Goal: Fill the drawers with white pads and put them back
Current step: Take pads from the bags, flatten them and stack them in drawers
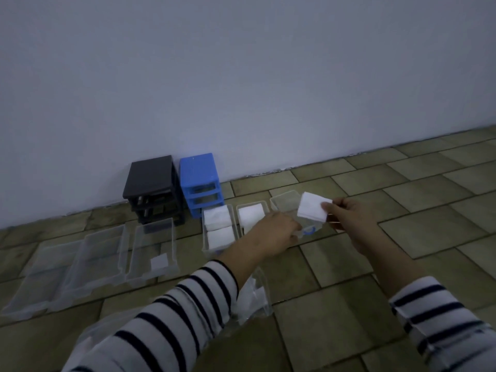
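Bare floor [402,210] right; drawers [153,248] crowd left.

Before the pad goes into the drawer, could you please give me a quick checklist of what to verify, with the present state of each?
1. Pad secured: right hand pinches the white pad stack at its edge. ok.
2. Target drawer steadied: left hand holds the near end of the clear drawer with the blue handle. ok.
3. Room in that drawer: its far part looks bare. ok.
4. Pad over the drawer: it hangs above the right side, not centred. not ok.
5. Blue frame slots free for return: they look open. ok.
6. Middle drawer full: one pad shows, the near half is hidden by the left hand. cannot tell.
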